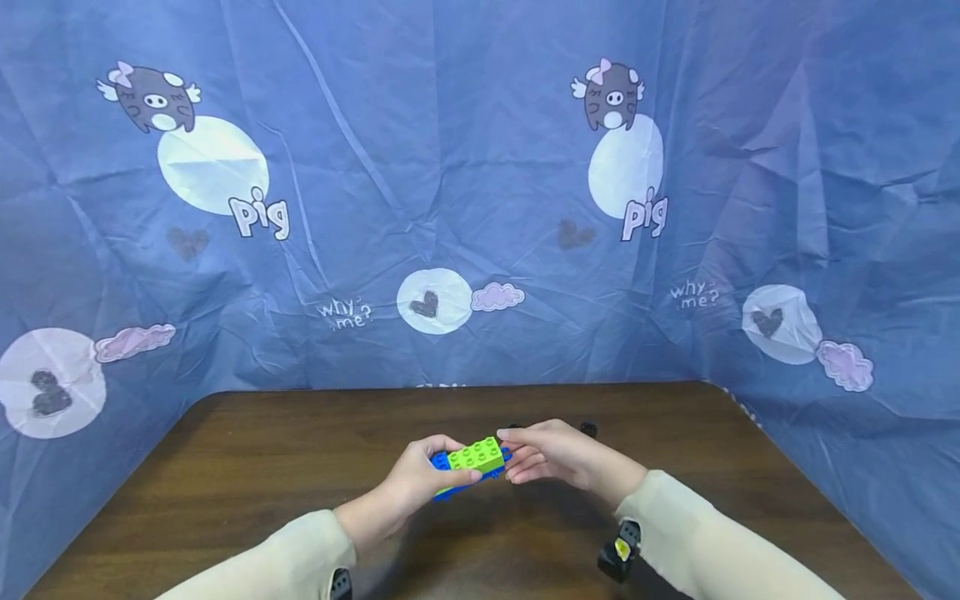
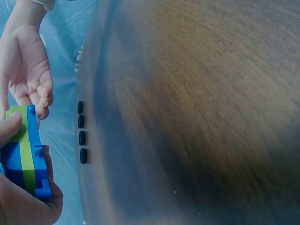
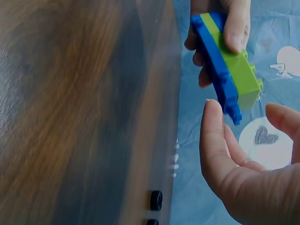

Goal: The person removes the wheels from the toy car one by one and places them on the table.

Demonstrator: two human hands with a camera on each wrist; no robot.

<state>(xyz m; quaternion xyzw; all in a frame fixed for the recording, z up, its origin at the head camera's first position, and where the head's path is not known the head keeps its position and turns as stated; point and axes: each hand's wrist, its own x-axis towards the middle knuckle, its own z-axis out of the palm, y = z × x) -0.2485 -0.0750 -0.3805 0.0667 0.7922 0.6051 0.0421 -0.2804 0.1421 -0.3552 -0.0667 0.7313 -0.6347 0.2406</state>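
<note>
My left hand (image 1: 411, 477) grips a blue and lime-green toy-brick build (image 1: 477, 455), with the thumb on its near side. On the build's upper side sits a studded green brick, and blue pegs stick out along its base, seen as well in the right wrist view. My right hand (image 1: 561, 455) is held beside the build's right end, fingers loosely bent and thumb apart, with nothing in it. The right wrist view shows its fingertips (image 3: 213, 107) close to the blue end; whether they touch it I cannot tell.
Several small black wheels (image 2: 81, 121) stand in a row near the far edge of the brown wooden table (image 1: 300, 433). From my head view the right hand partly hides them. A blue printed cloth (image 1: 480, 192) hangs behind and around the table.
</note>
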